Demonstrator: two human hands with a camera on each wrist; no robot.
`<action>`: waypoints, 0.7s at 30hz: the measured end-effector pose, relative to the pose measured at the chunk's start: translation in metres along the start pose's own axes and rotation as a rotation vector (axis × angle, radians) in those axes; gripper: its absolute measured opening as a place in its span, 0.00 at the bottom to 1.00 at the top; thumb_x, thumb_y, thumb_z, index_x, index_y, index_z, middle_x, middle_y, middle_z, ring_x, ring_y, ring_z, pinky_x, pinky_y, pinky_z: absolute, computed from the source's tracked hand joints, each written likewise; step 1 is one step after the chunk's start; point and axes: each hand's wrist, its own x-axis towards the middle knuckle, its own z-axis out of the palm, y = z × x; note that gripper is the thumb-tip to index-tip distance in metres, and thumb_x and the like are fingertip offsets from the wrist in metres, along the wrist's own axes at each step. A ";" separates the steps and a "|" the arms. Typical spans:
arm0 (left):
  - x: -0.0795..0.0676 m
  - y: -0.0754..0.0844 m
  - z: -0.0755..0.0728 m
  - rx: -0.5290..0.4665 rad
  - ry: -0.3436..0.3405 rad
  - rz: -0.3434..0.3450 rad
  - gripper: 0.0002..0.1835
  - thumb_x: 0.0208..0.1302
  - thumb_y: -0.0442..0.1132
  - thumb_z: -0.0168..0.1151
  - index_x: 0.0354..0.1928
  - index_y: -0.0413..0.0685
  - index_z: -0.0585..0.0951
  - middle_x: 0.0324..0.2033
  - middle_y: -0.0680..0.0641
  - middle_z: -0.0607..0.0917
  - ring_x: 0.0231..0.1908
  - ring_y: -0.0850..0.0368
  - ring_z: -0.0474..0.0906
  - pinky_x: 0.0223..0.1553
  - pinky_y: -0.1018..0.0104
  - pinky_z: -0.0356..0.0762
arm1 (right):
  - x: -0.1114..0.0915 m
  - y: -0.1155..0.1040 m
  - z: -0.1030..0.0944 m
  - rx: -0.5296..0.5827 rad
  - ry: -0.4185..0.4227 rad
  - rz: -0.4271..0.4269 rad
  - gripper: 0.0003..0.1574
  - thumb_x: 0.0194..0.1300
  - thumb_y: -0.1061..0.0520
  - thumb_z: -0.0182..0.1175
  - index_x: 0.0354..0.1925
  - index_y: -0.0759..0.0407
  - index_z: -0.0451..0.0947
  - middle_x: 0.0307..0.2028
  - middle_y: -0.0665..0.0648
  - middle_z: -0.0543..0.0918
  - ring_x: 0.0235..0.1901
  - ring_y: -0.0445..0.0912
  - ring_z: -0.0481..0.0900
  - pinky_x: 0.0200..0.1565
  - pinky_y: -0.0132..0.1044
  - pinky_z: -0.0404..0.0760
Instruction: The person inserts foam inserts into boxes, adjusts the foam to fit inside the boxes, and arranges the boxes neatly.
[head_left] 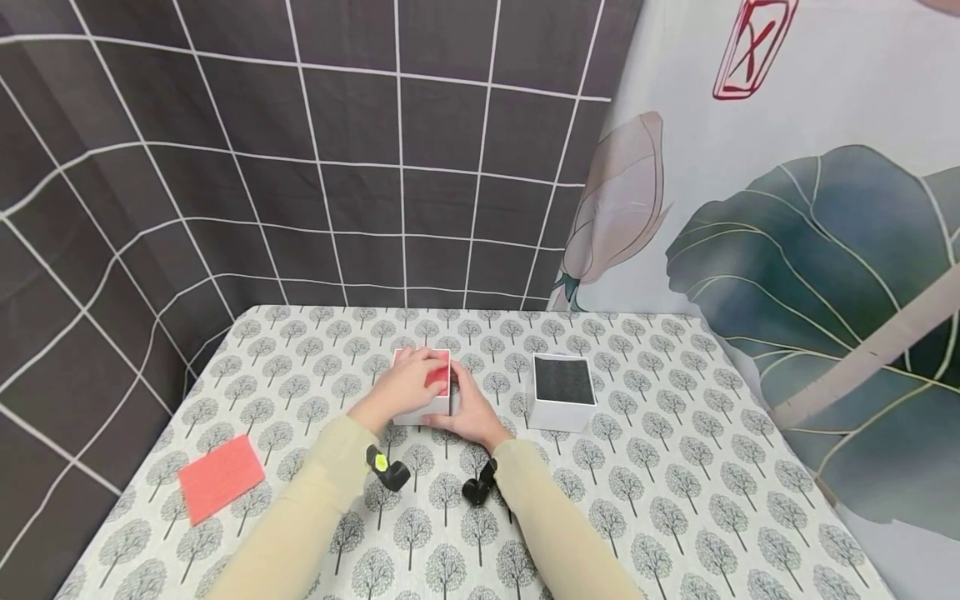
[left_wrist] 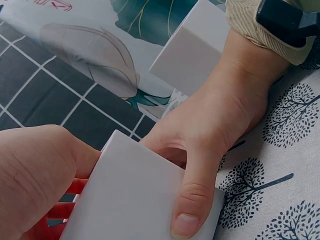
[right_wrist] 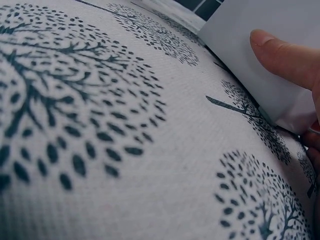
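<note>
A white box with a red, flat-looking thing at its top stands on the table between the hands. My right hand grips the box at its right side, thumb on the near wall and fingers toward the back. Over the box's top lies my left hand, its fingers reaching across the red surface. Its fingertips are partly hidden. In the right wrist view the right thumb lies against the white wall.
To the right stands another white box, open at the top, with a black piece inside. A red square sheet lies flat at the left. Behind the tree-patterned tablecloth hang a dark grid curtain and a leaf-printed one.
</note>
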 end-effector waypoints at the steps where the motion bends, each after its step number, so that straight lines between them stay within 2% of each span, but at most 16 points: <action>1: 0.000 0.001 0.000 -0.004 0.003 -0.001 0.23 0.61 0.44 0.59 0.57 0.44 0.76 0.58 0.46 0.73 0.57 0.43 0.63 0.53 0.43 0.69 | 0.000 0.000 0.000 -0.004 0.002 0.002 0.65 0.37 0.38 0.75 0.68 0.33 0.48 0.62 0.45 0.64 0.50 0.41 0.71 0.51 0.45 0.73; 5: -0.003 0.001 0.003 -0.005 0.048 -0.006 0.22 0.61 0.43 0.59 0.56 0.44 0.77 0.58 0.44 0.73 0.58 0.43 0.64 0.55 0.44 0.68 | -0.001 0.002 0.001 -0.026 0.013 -0.003 0.67 0.36 0.37 0.74 0.69 0.35 0.47 0.64 0.47 0.62 0.56 0.44 0.68 0.56 0.51 0.69; 9: -0.010 -0.001 0.009 -0.053 0.136 -0.005 0.19 0.62 0.43 0.59 0.54 0.44 0.78 0.57 0.44 0.74 0.58 0.45 0.66 0.57 0.47 0.67 | -0.002 0.001 0.003 -0.041 0.012 0.009 0.68 0.36 0.36 0.74 0.70 0.39 0.47 0.65 0.49 0.61 0.60 0.47 0.64 0.59 0.55 0.64; 15: -0.024 -0.006 0.009 -0.149 0.281 0.029 0.17 0.62 0.42 0.60 0.51 0.44 0.80 0.56 0.45 0.74 0.58 0.48 0.66 0.58 0.48 0.65 | -0.002 0.000 0.003 -0.020 0.014 0.020 0.69 0.35 0.34 0.74 0.70 0.41 0.48 0.62 0.49 0.65 0.52 0.45 0.70 0.54 0.51 0.71; 21: -0.040 -0.010 0.002 -0.164 0.337 0.026 0.16 0.62 0.43 0.59 0.50 0.45 0.80 0.58 0.45 0.72 0.59 0.47 0.65 0.57 0.46 0.67 | -0.001 0.001 0.001 0.014 0.021 0.000 0.68 0.36 0.37 0.74 0.70 0.46 0.49 0.61 0.49 0.66 0.54 0.45 0.69 0.57 0.55 0.67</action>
